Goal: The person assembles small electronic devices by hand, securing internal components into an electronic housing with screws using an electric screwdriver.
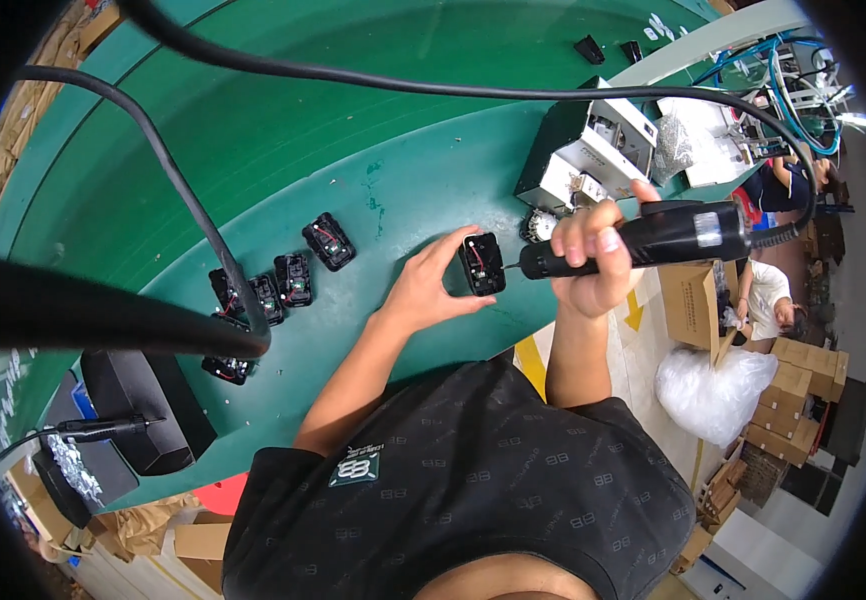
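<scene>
My left hand (pixel 419 292) grips a small black plastic housing (pixel 484 280) by its left side, thumb along the near edge. Its open face is up, with a red wire and a small board inside. A black corded electric screwdriver (pixel 665 238) lies nearly level in my right hand (pixel 593 262), fingers wrapped round its front part. The bit points left and its tip is at the housing's right edge; whether they touch I cannot tell. Left of my left hand several similar housings with red wires lie on the green bench (pixel 393 190), one of them (pixel 329 242) apart from the others.
A white-and-black box-shaped machine (pixel 593 150) stands beyond my right hand. Black cables (pixel 433 88) cross overhead, and a dark bar blurs the left side. At the lower left are a black bin (pixel 143 400) and another screwdriver (pixel 103 428). Cartons, a plastic bag (pixel 713 392) and people are at right.
</scene>
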